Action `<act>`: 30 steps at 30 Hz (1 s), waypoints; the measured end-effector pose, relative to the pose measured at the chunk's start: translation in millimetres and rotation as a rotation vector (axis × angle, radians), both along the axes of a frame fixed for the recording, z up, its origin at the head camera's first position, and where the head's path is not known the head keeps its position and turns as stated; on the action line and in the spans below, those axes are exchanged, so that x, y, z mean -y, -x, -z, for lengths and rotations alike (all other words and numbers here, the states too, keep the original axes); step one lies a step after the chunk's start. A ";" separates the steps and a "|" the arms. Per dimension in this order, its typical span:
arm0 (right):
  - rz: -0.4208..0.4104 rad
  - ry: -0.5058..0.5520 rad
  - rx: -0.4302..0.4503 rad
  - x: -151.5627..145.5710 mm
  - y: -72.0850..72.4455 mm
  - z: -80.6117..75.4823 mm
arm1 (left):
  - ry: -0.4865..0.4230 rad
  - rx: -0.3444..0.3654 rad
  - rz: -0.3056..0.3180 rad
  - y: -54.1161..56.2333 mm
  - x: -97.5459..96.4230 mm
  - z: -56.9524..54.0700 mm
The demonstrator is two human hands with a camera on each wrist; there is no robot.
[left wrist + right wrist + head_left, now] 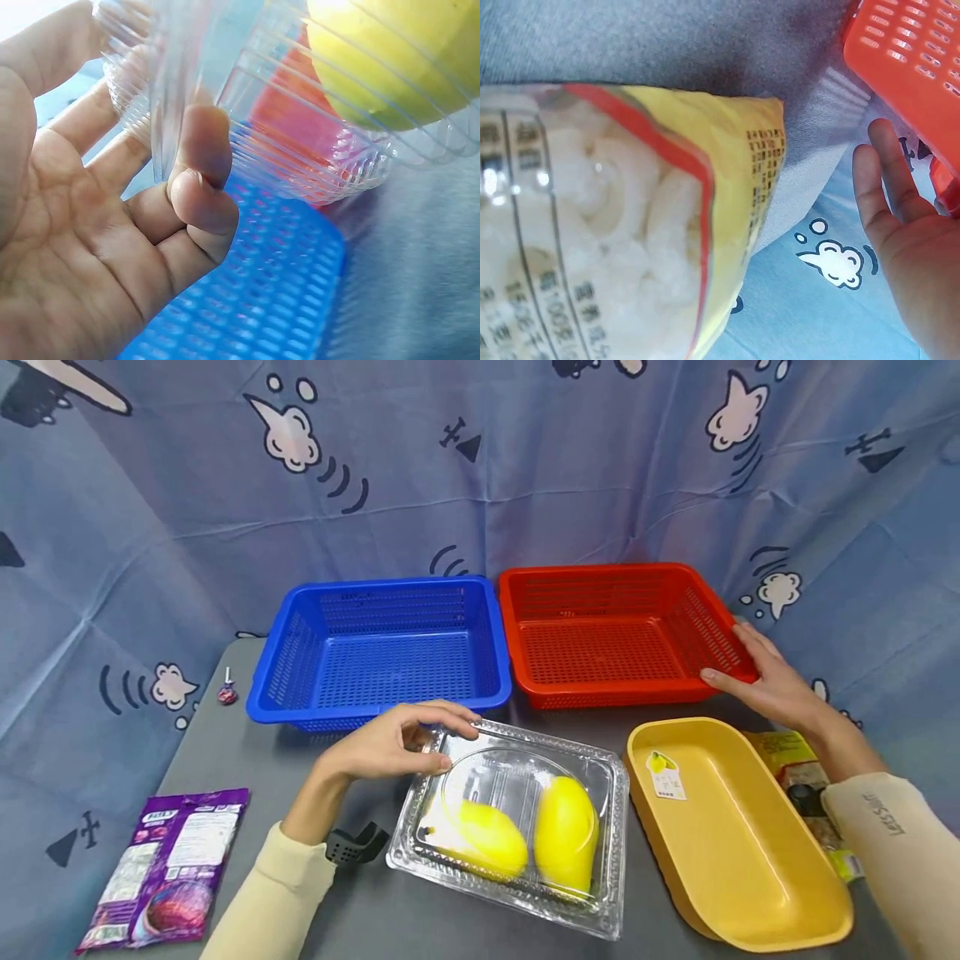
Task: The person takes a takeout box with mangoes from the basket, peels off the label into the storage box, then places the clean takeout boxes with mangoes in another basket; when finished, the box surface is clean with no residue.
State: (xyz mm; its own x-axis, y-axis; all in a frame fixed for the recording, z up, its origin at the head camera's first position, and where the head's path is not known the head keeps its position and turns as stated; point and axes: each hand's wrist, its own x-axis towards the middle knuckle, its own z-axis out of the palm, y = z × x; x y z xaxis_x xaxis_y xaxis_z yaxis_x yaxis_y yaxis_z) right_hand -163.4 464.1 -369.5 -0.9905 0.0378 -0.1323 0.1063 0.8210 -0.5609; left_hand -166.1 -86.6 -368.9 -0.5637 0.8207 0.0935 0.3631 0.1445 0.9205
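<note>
A clear plastic clamshell box (506,739) stands on the grey table with two yellow mangoes (566,835) inside. My left hand (397,739) holds its far left corner; in the left wrist view, curled fingers (206,146) grip the clear rim. My right hand (772,681) grips the near right corner of the red basket (600,692), thumb over the rim and fingers along the outer side. In the right wrist view, two fingers (870,180) stretch out beside the basket. The blue basket (375,710) stands left of the red one, above the box.
Right of the box lies a deep yellow tray (727,827) with a sticker inside. A yellow food bag (630,225) lies beyond it, partly under my right forearm. At the left are a purple packet (172,860) and a lollipop (227,693). A patterned curtain (525,460) hangs behind.
</note>
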 end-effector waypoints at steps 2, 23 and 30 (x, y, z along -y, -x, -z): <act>-0.001 0.022 -0.013 0.2 0.2 0.7 | -0.016 0.010 -0.010 2.0 2.9 -5.5; -0.019 0.075 -0.026 0.9 -0.7 -2.1 | -0.226 0.004 -0.201 54.9 -33.4 -74.8; -0.018 0.085 0.000 1.7 -1.7 -1.5 | -0.298 -0.003 -0.265 82.5 -71.8 -83.7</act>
